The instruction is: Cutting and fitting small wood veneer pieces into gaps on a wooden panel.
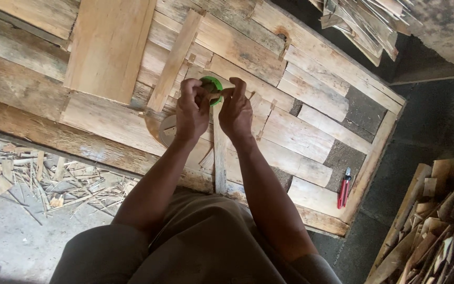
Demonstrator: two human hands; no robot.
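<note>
Two hands: both hold one small green thing (213, 87) between them, above the wood.
Green thing: round and bright green, partly hidden by fingers; I cannot tell what it is.
Left hand (192, 108): fingers curled shut around the left side of the green thing, back of the hand up.
Right hand (236, 110): fingertips pinch a thin wood piece (202, 73) just at the right of the green thing.
Arms: both reach forward from the body, elbows wide, wrists close together but not touching.
Thin slat (219, 152): runs from under the hands back toward the person.
Round wood disc (166, 130): lies just under the left wrist.
Tabletop (300, 137): rough old planks fixed side by side, with gaps that show dark grey below.
Wide board (110, 47): lies loose on the planks, up and to the left.
Red tool (344, 188): lies near the right edge of the planks.
Floor (11, 236): grey, with wood chips and splinters on the left.
Scrap pile (432, 231): wood bits heaped at the lower right.
</note>
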